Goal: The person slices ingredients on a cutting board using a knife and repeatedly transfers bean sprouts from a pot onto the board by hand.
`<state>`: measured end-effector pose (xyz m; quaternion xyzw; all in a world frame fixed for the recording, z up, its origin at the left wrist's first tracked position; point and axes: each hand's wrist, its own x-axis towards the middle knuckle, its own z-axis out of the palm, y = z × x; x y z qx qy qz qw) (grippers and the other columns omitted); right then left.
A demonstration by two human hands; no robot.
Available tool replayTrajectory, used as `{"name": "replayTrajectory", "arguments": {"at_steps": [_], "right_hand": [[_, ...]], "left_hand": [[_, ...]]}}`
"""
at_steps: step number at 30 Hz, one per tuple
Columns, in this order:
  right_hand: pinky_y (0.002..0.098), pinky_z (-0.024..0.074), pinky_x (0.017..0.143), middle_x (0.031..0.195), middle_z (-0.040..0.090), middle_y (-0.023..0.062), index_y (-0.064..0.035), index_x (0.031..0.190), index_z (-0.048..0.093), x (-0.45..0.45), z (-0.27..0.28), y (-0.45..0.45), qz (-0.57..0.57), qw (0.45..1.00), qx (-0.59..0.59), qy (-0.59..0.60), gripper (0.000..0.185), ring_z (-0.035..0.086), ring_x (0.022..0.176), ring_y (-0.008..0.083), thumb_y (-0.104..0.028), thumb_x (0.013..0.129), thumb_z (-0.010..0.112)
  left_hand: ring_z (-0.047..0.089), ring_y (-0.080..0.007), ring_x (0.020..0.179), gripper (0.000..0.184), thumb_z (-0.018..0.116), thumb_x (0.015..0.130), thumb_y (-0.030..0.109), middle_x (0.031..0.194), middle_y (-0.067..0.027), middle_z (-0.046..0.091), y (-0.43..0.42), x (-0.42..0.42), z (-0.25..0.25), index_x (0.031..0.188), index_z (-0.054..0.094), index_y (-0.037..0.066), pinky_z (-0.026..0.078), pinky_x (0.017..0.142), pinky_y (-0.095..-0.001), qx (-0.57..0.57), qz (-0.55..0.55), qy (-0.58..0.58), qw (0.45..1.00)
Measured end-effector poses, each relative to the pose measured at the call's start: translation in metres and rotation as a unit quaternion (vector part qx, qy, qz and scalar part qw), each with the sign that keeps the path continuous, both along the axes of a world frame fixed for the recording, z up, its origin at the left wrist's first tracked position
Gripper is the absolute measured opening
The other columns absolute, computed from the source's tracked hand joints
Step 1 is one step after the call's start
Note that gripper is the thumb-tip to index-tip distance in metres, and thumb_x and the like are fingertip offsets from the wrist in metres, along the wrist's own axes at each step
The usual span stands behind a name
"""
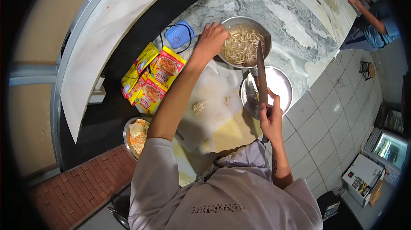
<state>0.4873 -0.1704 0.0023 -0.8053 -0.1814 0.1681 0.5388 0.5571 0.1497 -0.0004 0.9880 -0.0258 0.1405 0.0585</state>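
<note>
My left hand (212,41) is at the near-left rim of a metal saucepan (268,49), its fingers closed over the edge. Bean sprouts (243,45) lie in liquid inside the pan. In my right hand (272,118) is a large kitchen knife (261,69), its blade pointing away from me and its tip over the pan's right side. Beneath the blade sits a round metal plate (280,86), with the pan's handle reaching over it. A small heap of sprouts (199,107) rests on a white cutting board (209,125) between my arms.
Yellow and red seasoning packets (152,78) lie left of my forearm, near a blue box (180,34) with a black cable. A metal bowl of shredded vegetables (138,138) stands by my left elbow. Another person (379,22) is at the counter's far right end.
</note>
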Motion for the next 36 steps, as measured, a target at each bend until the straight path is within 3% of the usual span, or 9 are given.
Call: {"name": "replayTrajectory", "arguments": {"at_steps": [4,7,10,13,16,27,31,34,36], "right_hand": [[0.0248,0.0326,0.053,0.063,0.055,-0.0001,-0.005,0.143,0.042,0.0,0.005,0.002,-0.001,0.999,0.007,0.034,0.046,0.043,0.055,0.0055,0.0,0.099,0.051],[0.0396,0.0513,0.076,0.111,0.069,0.0258,-0.0006,0.141,0.044,0.003,0.012,0.001,-0.003,0.998,-0.004,0.069,0.045,0.069,0.085,0.0323,-0.003,0.096,0.051],[0.0387,0.0515,0.077,0.11,0.069,0.0239,-0.0005,0.141,0.044,0.006,0.01,-0.001,0.0,0.997,-0.025,0.079,0.045,0.069,0.084,0.0303,-0.003,0.096,0.051],[0.0246,0.032,0.053,0.063,0.054,-0.0004,-0.0043,0.143,0.041,0.008,0.005,-0.001,0.002,1.0,0.005,-0.001,0.045,0.042,0.055,0.0053,-0.001,0.099,0.051],[0.0375,0.0516,0.075,0.108,0.07,0.0233,-0.0005,0.142,0.044,0.01,0.017,-0.002,-0.004,0.997,-0.008,0.075,0.046,0.069,0.082,0.0268,-0.002,0.097,0.049],[0.039,0.0525,0.079,0.109,0.069,0.0245,0.0007,0.141,0.044,0.007,0.016,-0.002,0.004,0.998,-0.002,0.055,0.044,0.071,0.089,0.0294,-0.002,0.097,0.05],[0.0399,0.0525,0.082,0.111,0.069,0.0253,0.0004,0.14,0.044,0.006,0.013,-0.001,0.001,0.999,0.012,0.048,0.043,0.071,0.092,0.032,-0.002,0.098,0.049],[0.0419,0.0522,0.086,0.113,0.068,0.0263,0.0003,0.141,0.042,0.005,0.009,0.001,0.0,0.997,0.0,0.081,0.044,0.071,0.098,0.035,-0.003,0.098,0.049],[0.0284,0.0409,0.064,0.089,0.064,0.008,-0.0024,0.144,0.04,0.005,-0.009,0.001,0.015,1.0,0.023,-0.009,0.046,0.052,0.071,0.0125,-0.002,0.099,0.051]], "left_hand": [[0.054,-0.0317,0.118,0.019,0.062,0.081,0.001,0.112,-0.0114,0.064,-0.001,0.013,0.006,0.092,0.076,0.008,0.041,0.1,-0.046,0.051,0.004,0.12,0.991],[0.054,-0.029,0.113,0.017,0.062,0.081,0.002,0.107,-0.0114,0.063,0.0,0.017,0.001,0.088,0.076,0.007,0.041,0.095,-0.0427,0.08,-0.019,0.08,0.993],[0.055,-0.0286,0.112,0.012,0.066,0.079,0.004,0.105,-0.0097,0.064,0.0,0.016,0.0,0.086,0.075,0.007,0.042,0.093,-0.0429,0.099,-0.04,0.051,0.993],[0.056,-0.0281,0.11,0.007,0.071,0.078,0.007,0.1,-0.0094,0.067,-0.001,0.015,0.004,0.084,0.075,0.006,0.042,0.093,-0.0421,0.083,-0.041,0.048,0.995],[0.06,-0.0278,0.103,0.007,0.075,0.078,0.01,0.091,-0.01,0.071,-0.002,0.013,0.015,0.085,0.075,0.007,0.041,0.093,-0.0425,0.006,-0.03,0.047,0.998],[0.063,-0.0218,0.068,0.02,0.081,0.081,0.019,0.08,-0.0105,0.074,-0.023,-0.013,0.043,0.097,0.079,0.007,0.051,0.069,-0.033,-0.336,0.085,-0.049,0.937],[0.061,-0.0212,0.066,0.018,0.08,0.082,0.018,0.08,-0.0097,0.074,-0.043,-0.035,0.038,0.097,0.08,0.008,0.049,0.065,-0.033,-0.36,0.15,-0.066,0.918],[0.066,-0.0289,0.078,0.008,0.077,0.082,0.016,0.082,-0.0082,0.073,-0.05,-0.039,0.023,0.088,0.079,0.01,0.048,0.076,-0.0429,-0.276,0.141,-0.171,0.935],[0.066,-0.0294,0.08,0.007,0.076,0.082,0.015,0.083,-0.0078,0.073,-0.046,-0.037,0.017,0.086,0.078,0.01,0.046,0.078,-0.0432,-0.224,0.124,-0.148,0.955]]}}
